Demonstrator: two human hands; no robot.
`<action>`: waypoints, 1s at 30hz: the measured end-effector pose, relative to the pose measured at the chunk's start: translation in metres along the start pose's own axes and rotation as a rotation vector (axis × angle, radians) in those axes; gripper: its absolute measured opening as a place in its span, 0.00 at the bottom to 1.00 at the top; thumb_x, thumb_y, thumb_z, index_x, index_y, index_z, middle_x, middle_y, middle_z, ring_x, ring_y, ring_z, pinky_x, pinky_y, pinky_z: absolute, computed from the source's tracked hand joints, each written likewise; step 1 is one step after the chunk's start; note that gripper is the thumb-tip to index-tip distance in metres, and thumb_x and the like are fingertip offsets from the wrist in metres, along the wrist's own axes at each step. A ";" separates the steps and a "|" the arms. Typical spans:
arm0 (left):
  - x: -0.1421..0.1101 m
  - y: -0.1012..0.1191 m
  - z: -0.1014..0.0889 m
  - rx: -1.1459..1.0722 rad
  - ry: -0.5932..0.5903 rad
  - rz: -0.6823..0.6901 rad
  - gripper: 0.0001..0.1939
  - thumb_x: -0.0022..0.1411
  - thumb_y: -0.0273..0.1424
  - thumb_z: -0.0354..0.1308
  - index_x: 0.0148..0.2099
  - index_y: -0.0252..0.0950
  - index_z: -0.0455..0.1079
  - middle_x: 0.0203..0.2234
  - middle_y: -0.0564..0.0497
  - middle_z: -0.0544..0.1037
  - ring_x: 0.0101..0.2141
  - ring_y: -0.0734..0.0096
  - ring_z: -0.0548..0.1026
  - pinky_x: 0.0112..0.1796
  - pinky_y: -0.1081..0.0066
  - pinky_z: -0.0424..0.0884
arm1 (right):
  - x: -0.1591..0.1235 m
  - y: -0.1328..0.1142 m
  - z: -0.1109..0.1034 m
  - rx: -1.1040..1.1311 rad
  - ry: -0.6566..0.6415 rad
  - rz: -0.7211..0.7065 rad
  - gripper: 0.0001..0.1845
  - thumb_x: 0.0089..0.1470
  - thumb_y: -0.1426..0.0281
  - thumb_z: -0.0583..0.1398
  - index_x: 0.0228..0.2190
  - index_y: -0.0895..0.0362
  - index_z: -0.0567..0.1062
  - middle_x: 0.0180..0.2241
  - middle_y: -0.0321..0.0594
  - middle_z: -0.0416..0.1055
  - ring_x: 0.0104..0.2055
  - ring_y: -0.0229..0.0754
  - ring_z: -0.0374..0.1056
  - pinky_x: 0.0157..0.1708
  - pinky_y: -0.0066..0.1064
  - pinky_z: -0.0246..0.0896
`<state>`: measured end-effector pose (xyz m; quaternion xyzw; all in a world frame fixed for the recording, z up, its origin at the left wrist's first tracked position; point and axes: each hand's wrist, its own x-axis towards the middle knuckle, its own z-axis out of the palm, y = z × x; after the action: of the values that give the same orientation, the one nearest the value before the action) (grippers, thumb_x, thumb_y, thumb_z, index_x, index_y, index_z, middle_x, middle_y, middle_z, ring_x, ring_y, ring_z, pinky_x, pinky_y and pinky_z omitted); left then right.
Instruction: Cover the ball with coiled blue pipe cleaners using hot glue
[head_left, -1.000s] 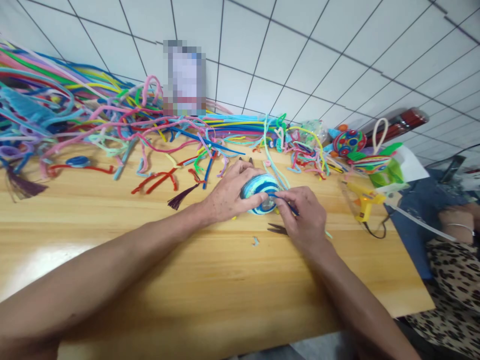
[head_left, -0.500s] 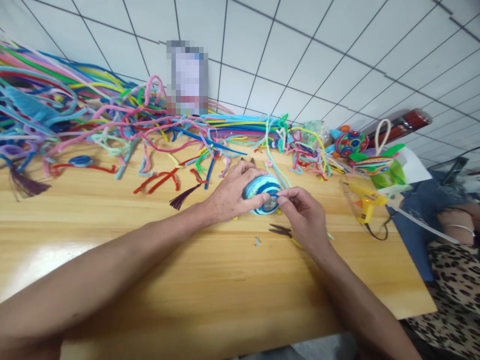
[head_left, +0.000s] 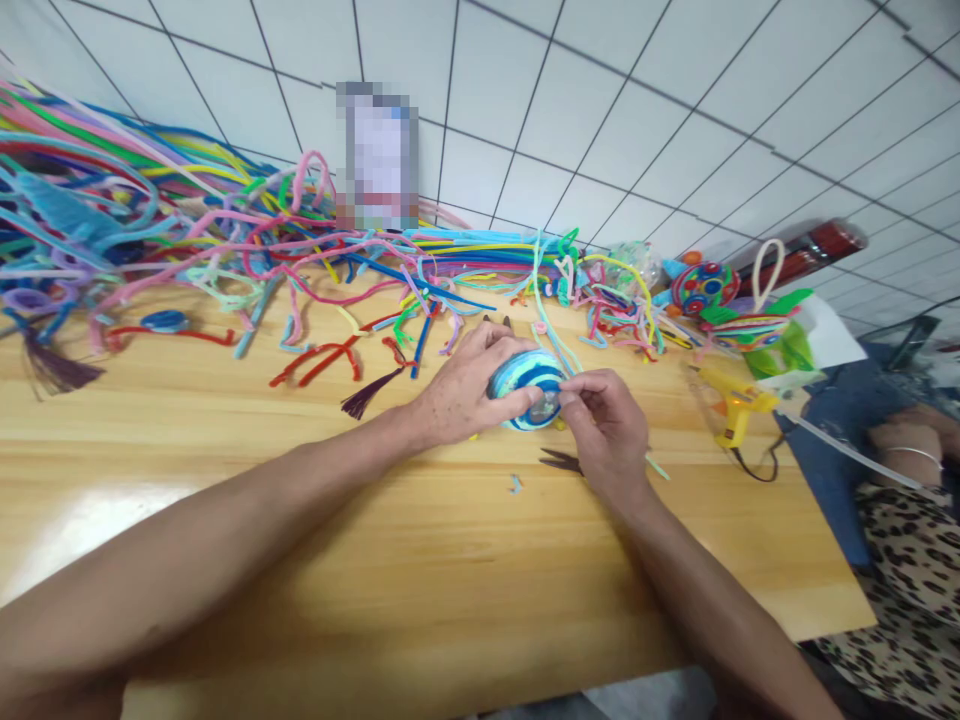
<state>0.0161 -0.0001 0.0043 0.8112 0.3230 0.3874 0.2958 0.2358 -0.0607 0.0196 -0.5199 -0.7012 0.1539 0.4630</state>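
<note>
A round ball [head_left: 529, 373] wrapped in bands of blue, light blue and pale green pipe cleaner rests on the wooden table, a clear patch showing on its near side. My left hand [head_left: 480, 385] is wrapped over its left side, thumb lying across the front. At the right edge of the patch, my right hand [head_left: 609, 425] pinches thumb and forefinger on a dark blue pipe cleaner [head_left: 553, 386] on the ball; its tip is hidden by the fingers. Below that hand lie pliers [head_left: 561, 461], their handles covered. Small light blue scraps [head_left: 515, 485] sit nearby.
Tangled pipe cleaners [head_left: 225, 255] line the back of the table [head_left: 390, 580]. A yellow glue gun [head_left: 739, 402] with a cord stands at the right. Behind it are a decorated ball [head_left: 705, 288] and a red cylinder [head_left: 817, 250]. Another person's arm [head_left: 907, 450] is at far right.
My right hand has shifted slightly at the ball's right edge and now covers the pliers' yellow handle. My left hand keeps its hold.
</note>
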 end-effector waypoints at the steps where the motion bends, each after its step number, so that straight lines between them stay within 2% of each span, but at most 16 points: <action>1: 0.000 -0.001 0.001 -0.001 0.005 0.006 0.24 0.71 0.45 0.62 0.64 0.41 0.71 0.56 0.42 0.73 0.62 0.50 0.68 0.66 0.45 0.66 | 0.000 -0.001 0.000 -0.021 0.010 -0.019 0.03 0.66 0.68 0.63 0.39 0.50 0.78 0.33 0.34 0.74 0.34 0.40 0.70 0.35 0.34 0.67; 6: -0.001 -0.004 0.002 0.001 0.025 0.031 0.25 0.72 0.45 0.61 0.64 0.39 0.71 0.56 0.41 0.72 0.61 0.51 0.69 0.65 0.46 0.67 | 0.003 -0.004 0.001 -0.082 0.042 -0.094 0.03 0.66 0.71 0.64 0.39 0.50 0.79 0.34 0.35 0.77 0.34 0.40 0.71 0.35 0.35 0.69; 12: -0.001 -0.004 0.002 0.007 0.029 0.019 0.24 0.73 0.46 0.60 0.64 0.40 0.71 0.55 0.41 0.73 0.60 0.51 0.69 0.64 0.46 0.67 | -0.005 0.002 0.000 -0.198 0.086 -0.259 0.10 0.67 0.73 0.63 0.45 0.46 0.82 0.40 0.38 0.78 0.41 0.44 0.74 0.40 0.39 0.71; 18: -0.002 -0.004 0.002 0.007 0.036 0.017 0.24 0.73 0.46 0.60 0.64 0.40 0.71 0.55 0.41 0.74 0.60 0.52 0.70 0.64 0.48 0.67 | -0.009 0.008 -0.001 -0.234 0.080 -0.311 0.17 0.66 0.76 0.63 0.51 0.45 0.81 0.40 0.38 0.80 0.39 0.44 0.74 0.39 0.39 0.71; 21: -0.002 -0.003 0.002 0.008 0.034 0.021 0.25 0.74 0.46 0.60 0.65 0.37 0.71 0.55 0.40 0.73 0.61 0.52 0.69 0.64 0.48 0.66 | -0.006 0.009 -0.002 -0.232 0.085 -0.335 0.16 0.65 0.78 0.63 0.48 0.46 0.80 0.39 0.37 0.80 0.37 0.43 0.75 0.38 0.37 0.71; 24: -0.003 -0.003 0.002 0.014 0.036 0.017 0.25 0.74 0.45 0.60 0.65 0.36 0.71 0.56 0.39 0.73 0.61 0.51 0.69 0.63 0.48 0.66 | -0.004 0.009 -0.002 -0.283 0.089 -0.390 0.16 0.64 0.80 0.63 0.47 0.48 0.80 0.39 0.38 0.80 0.40 0.42 0.76 0.40 0.36 0.73; 30: -0.002 -0.004 0.003 0.023 0.043 0.025 0.25 0.74 0.44 0.59 0.65 0.37 0.71 0.55 0.40 0.73 0.60 0.51 0.70 0.63 0.48 0.66 | -0.006 0.005 -0.005 -0.331 0.074 -0.421 0.18 0.64 0.81 0.63 0.50 0.49 0.80 0.40 0.40 0.78 0.40 0.43 0.77 0.37 0.35 0.74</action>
<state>0.0162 0.0002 -0.0008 0.8099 0.3235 0.4047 0.2748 0.2430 -0.0652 0.0153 -0.4365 -0.7921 -0.0817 0.4188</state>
